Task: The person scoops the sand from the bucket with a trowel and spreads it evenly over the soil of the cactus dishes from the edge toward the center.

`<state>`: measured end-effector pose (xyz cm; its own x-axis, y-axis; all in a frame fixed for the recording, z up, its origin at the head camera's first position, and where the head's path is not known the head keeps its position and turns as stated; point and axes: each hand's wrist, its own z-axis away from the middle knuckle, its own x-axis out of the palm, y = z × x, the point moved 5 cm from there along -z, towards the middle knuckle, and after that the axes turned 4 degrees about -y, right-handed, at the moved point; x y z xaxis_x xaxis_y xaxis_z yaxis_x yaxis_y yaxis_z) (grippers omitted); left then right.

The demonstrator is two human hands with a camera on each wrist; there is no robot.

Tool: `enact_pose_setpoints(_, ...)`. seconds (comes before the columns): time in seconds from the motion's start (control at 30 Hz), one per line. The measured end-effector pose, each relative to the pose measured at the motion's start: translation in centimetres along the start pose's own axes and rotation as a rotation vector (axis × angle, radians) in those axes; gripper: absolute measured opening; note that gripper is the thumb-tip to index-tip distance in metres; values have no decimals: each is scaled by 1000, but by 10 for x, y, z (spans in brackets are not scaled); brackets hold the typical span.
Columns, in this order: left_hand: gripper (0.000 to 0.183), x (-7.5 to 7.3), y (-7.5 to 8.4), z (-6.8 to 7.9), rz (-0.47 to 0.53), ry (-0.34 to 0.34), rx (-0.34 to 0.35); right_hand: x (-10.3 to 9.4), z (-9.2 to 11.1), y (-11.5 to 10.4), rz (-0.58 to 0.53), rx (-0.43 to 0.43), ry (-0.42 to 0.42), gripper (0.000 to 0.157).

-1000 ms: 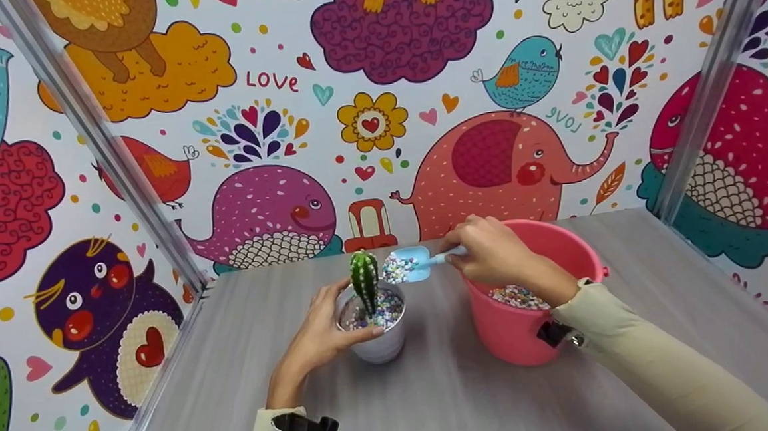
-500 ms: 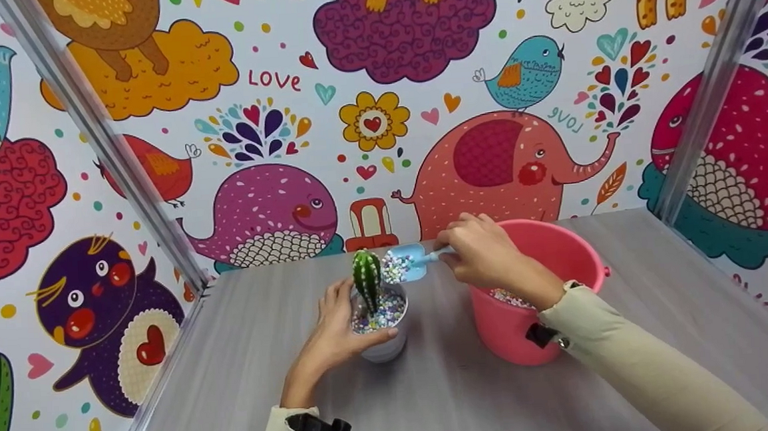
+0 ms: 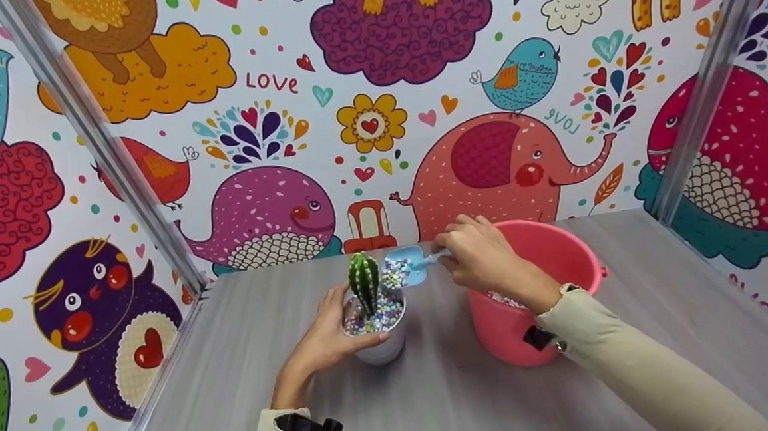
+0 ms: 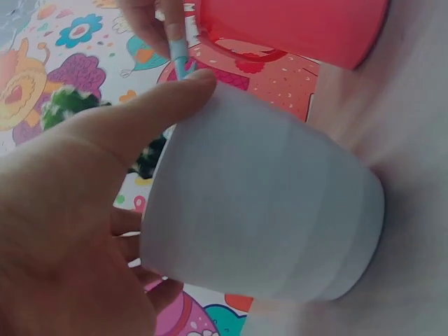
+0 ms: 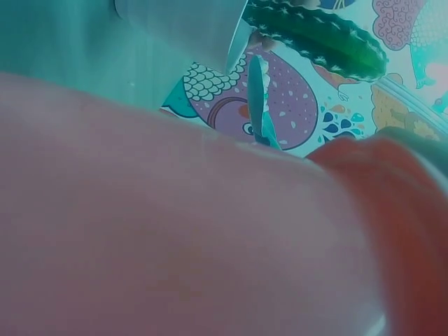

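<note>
A green cactus [image 3: 364, 280] stands in a white pot [image 3: 384, 350] whose top is covered with multicoloured pebbles [image 3: 378, 317]. My left hand [image 3: 328, 335] holds the pot by its rim, thumb across the near side and fingers around the far side. In the left wrist view the pot's wall [image 4: 259, 196] fills the middle. With my right hand [image 3: 480, 256] I grip the handle of a light blue toy shovel [image 3: 416, 265]. More pebbles [image 3: 395, 274] lie in its blade, which hovers close beside the cactus above the pot's far right rim.
A pink bucket [image 3: 508, 338] with pebbles inside stands right of the pot, under my right forearm. The grey tabletop [image 3: 435, 399] ends at a wall [image 3: 367, 56] printed with cartoon animals. Metal posts [image 3: 121, 165] rise at the corners.
My right hand has moved slightly left with the shovel, bringing the blade's pebbles nearer the pot. My left hand has slid a little along the pot's rim and stays on it.
</note>
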<state>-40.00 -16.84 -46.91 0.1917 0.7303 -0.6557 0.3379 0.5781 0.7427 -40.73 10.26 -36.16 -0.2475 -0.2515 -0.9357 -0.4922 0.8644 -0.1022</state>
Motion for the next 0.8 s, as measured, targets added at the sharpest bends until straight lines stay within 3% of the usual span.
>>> enact_pose_setpoints(0.3,125,1,1,2,-44,37,-56,-1,2,0,23,-20,23,24)
enact_pose_setpoints(0.47,121,0,2,1,-50,49,-49,-1,2,0,19,-24,34,23)
enact_pose_setpoints(0.8,123,-4,-5,2,11,-2,-35,-1,3,-2,28,-30,33,23)
